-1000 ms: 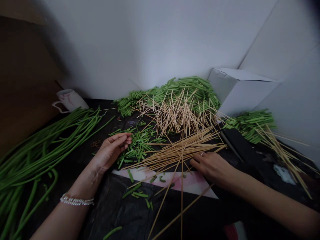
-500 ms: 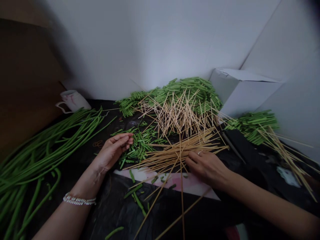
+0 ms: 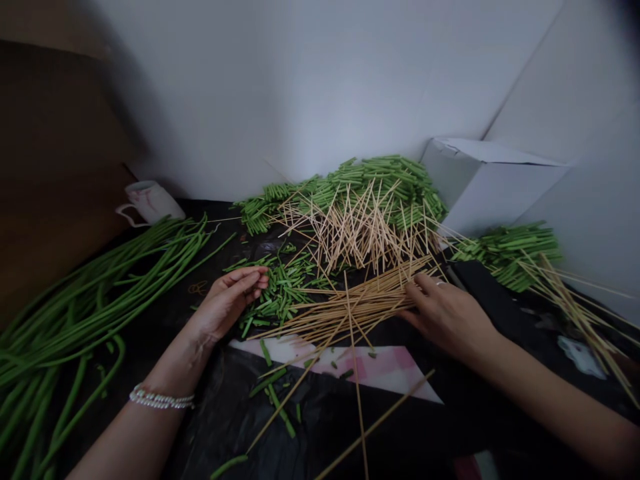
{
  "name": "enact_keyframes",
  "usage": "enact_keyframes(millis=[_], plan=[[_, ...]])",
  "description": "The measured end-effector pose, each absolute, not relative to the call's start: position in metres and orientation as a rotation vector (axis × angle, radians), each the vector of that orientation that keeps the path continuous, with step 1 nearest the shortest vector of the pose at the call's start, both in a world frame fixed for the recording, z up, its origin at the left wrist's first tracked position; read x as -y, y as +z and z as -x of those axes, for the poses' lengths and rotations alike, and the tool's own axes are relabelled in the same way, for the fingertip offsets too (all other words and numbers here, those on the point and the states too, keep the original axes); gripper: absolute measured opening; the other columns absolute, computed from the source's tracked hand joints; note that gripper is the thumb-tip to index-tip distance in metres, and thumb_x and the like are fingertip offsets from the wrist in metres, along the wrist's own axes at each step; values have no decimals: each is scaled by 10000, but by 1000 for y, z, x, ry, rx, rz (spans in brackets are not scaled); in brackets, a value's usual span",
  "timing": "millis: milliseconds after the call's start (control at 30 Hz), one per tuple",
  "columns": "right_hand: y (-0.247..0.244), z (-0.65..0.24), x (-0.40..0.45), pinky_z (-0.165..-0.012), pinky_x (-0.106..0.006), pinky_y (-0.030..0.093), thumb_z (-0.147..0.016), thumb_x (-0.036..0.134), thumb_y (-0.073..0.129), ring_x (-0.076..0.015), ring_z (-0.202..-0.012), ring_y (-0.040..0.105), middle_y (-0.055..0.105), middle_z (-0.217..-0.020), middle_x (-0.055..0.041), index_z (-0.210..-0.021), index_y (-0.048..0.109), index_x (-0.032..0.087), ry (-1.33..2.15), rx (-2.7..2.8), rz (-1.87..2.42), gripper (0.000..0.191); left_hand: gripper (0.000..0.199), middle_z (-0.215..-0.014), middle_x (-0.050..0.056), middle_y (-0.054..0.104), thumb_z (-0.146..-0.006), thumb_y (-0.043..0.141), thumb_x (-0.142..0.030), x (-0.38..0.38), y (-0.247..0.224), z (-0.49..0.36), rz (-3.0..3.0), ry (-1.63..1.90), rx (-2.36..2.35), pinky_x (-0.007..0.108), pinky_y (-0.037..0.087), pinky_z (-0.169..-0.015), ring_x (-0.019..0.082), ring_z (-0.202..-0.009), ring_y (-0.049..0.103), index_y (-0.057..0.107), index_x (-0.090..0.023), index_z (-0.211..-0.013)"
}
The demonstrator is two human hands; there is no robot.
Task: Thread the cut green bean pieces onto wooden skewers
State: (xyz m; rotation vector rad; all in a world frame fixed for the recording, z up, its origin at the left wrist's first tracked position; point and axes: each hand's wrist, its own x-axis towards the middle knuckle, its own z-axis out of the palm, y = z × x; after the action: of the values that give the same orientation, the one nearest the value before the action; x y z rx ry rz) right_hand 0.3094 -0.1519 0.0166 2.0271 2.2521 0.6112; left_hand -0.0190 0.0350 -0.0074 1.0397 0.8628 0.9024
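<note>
My left hand (image 3: 233, 297) has its thumb and fingertips pressed together beside a heap of short cut green stems (image 3: 287, 290). Whatever it may hold is too small or hidden to make out. A beaded bracelet circles that wrist. My right hand (image 3: 447, 317), with a ring on one finger, is curled around the right end of a loose bundle of bamboo skewers (image 3: 345, 307), thumb on the near side. Behind lie skewers threaded with green stem pieces (image 3: 380, 180), their bare ends pointing toward me.
Long green stems (image 3: 135, 280) spread on the left, below a tipped white mug (image 3: 153, 203). A white box (image 3: 495, 173) stands at back right. More threaded skewers (image 3: 515, 250) lie right. A checked pink-white cloth (image 3: 395, 367) shows on the black covering (image 3: 220, 407).
My right hand has moved right and slightly away from me, to the end of the skewer bundle. Some loose skewers in front have shifted. My left hand stays nearly in place.
</note>
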Motion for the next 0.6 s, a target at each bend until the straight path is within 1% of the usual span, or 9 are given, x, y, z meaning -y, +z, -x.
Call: enact_keyframes(millis=[133,233,267,333,367,433,600], plan=[[28,-330,151,-720,-318,441,-892,346,547,-234,-906,576,569,-1099,-142,-1098,552,125,601,-2374,-1986,302,263,-794,51,718,-674,806,-258,-37,-4,22,-1030,936,-855,182,489,-653,111,-729,631,757,-154,-911],[47,-342,152,-684,-330,438,-916,252,473,-239,-873,574,556,-1108,-158,-1097,550,121,680,-2369,-1981,237,262,-783,52,716,-660,814,-255,-39,-1,26,-1017,977,-861,188,490,-653,112,-720,631,758,-146,-892],[53,-344,153,-655,-326,429,-910,184,441,-232,-835,574,561,-1074,-157,-1077,557,122,665,-2343,-1984,213,260,-784,52,715,-660,813,-252,-39,0,26,-1012,987,-863,189,491,-657,111,-718,630,757,-145,-891],[64,-345,156,-620,-323,404,-865,51,379,-221,-768,565,570,-983,-143,-995,578,142,628,-2280,-1990,255,257,-788,49,713,-664,810,-247,-40,0,27,-1005,998,-859,190,493,-663,108,-719,629,756,-143,-893],[68,-345,157,-609,-325,391,-842,12,358,-218,-736,557,569,-933,-137,-935,583,153,619,-2259,-1988,282,255,-790,47,712,-667,808,-244,-40,0,27,-1004,1000,-855,190,493,-665,108,-723,629,756,-143,-895],[71,-345,159,-601,-330,375,-822,-15,348,-214,-693,545,564,-872,-125,-849,573,172,617,-2257,-1988,293,249,-793,46,709,-678,801,-242,-41,-1,28,-1007,990,-844,188,491,-667,107,-732,626,754,-143,-902],[65,-358,165,-542,-329,323,-811,10,369,-200,-574,502,512,-718,-79,-753,495,216,622,-2230,-2080,249,247,-809,51,713,-689,792,-248,-39,-4,27,-1035,971,-822,195,483,-665,111,-737,626,755,-154,-915]])
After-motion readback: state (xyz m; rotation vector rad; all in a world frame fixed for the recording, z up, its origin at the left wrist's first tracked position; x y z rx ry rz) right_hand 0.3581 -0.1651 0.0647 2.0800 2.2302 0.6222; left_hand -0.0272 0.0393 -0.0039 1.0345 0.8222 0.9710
